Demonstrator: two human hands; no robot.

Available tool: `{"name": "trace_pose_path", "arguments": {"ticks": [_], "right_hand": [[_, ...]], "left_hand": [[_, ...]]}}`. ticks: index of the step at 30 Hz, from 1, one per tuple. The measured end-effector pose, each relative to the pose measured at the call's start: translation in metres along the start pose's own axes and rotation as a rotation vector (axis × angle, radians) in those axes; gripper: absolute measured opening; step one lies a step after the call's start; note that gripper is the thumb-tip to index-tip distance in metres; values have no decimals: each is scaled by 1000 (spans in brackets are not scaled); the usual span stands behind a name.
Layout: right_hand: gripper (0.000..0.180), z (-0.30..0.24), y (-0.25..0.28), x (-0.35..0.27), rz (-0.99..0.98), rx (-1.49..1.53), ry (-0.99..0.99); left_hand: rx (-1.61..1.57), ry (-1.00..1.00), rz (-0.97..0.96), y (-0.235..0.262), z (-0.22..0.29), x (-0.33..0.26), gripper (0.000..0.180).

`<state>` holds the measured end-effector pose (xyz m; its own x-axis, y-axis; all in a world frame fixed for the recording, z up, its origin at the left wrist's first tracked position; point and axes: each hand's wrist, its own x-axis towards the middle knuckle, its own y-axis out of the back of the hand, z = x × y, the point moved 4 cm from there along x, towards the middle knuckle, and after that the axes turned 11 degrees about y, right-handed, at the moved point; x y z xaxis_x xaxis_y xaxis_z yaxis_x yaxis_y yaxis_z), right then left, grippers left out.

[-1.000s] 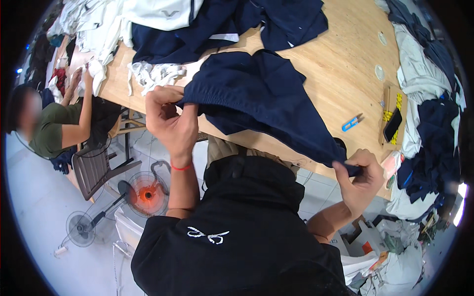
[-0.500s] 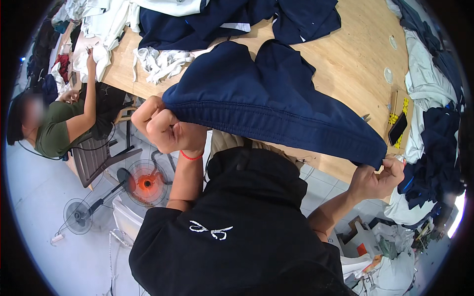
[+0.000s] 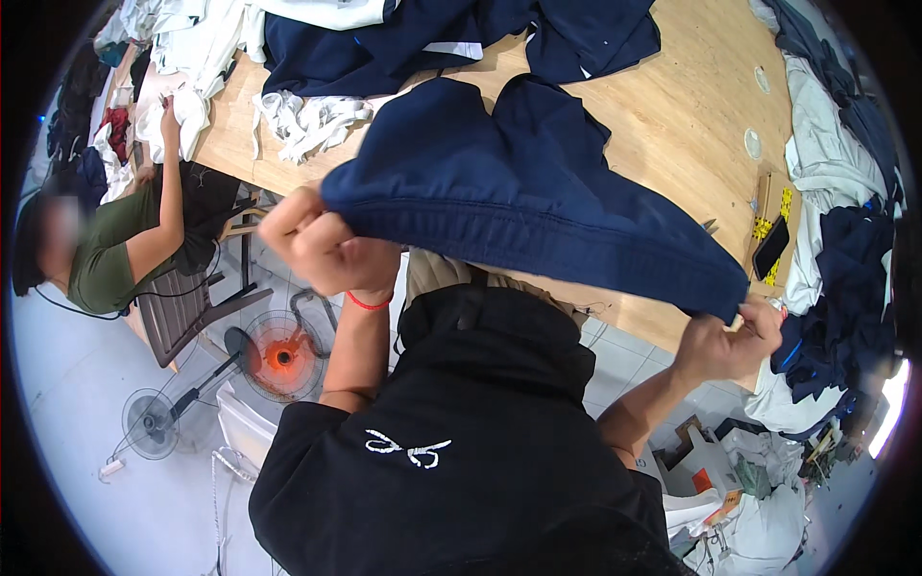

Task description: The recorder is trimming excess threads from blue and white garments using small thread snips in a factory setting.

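Note:
A pair of navy blue pants (image 3: 499, 163) is held stretched out before me, its gathered elastic waistband nearest my body. My left hand (image 3: 328, 245) is closed on the left end of that waistband. At the opposite end, my right hand (image 3: 727, 343) pinches the band between thumb and fingers. The body of the pants spreads away from me over the wooden table (image 3: 691, 115), with a dip between its two leg parts. The cloth hides part of the tabletop.
Navy garments (image 3: 384, 58) and white cloth strips (image 3: 307, 120) lie farther back. At right are a cardboard box (image 3: 768, 206) with a phone (image 3: 770, 252) and piled clothes (image 3: 845, 288). A co-worker (image 3: 115, 250) sits at left, near a floor fan (image 3: 283, 357).
My hands still grip both ends of the waistband, which has shifted very slightly. The view has moved a little. The co-worker's arm has shifted slightly.

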<state>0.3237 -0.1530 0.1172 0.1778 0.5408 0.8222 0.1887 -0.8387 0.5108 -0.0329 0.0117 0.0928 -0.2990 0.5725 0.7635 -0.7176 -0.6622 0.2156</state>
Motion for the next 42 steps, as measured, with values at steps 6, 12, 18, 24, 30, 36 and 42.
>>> {"name": "trace_pose_path", "arguments": {"ticks": [6,12,18,24,30,36,42], "right_hand": [[24,11,-83,-68,-844,130,-199],[23,-52,-104,-33,-631,188,11],[11,-78,-136,-45,-849,448,73],[5,-43,-110,-47,-699,515,-335],[5,-58,-144,-28,-557,651,-351],[16,-61,-210,-58,-715,366,-349],[15,-40,-205,-79,-692,562,-635]], "left_hand": [[193,332,-949,-37,-78,-81,99],[120,99,-964,-43,4,-72,68],[12,243,-973,-73,-36,-76,12],[567,305,-436,-57,-155,-11,15],[484,418,-424,-34,-215,-18,18],[242,764,-212,-12,-211,-14,28],[-87,953,-175,14,-191,11,14]]}}
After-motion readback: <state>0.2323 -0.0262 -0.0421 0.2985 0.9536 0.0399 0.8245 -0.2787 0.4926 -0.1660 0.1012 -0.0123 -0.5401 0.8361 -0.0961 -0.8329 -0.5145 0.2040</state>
